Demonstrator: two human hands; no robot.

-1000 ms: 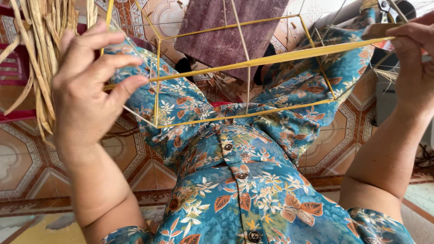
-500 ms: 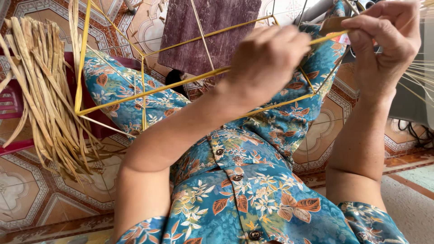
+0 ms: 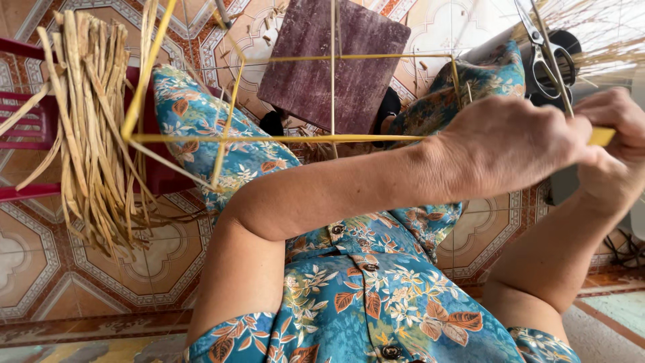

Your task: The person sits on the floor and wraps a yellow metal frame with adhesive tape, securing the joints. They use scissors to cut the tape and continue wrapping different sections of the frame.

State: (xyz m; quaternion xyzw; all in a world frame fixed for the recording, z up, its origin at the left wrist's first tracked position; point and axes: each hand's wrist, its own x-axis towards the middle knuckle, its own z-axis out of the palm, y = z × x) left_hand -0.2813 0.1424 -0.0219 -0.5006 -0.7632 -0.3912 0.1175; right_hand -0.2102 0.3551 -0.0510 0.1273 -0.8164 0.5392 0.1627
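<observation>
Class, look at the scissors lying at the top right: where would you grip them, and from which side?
Grip the scissors at the looped handles, nearest the person's hands. The closed blades point away toward the top edge, so coming from the handle end keeps fingers off the tips.

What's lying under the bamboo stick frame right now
Beneath the bamboo stick frame sit a dark purple board, the patterned floor tiles and the person's blue floral clothing. The left hand and right hand cover the frame's right corner, so what lies below there cannot be seen.
</observation>
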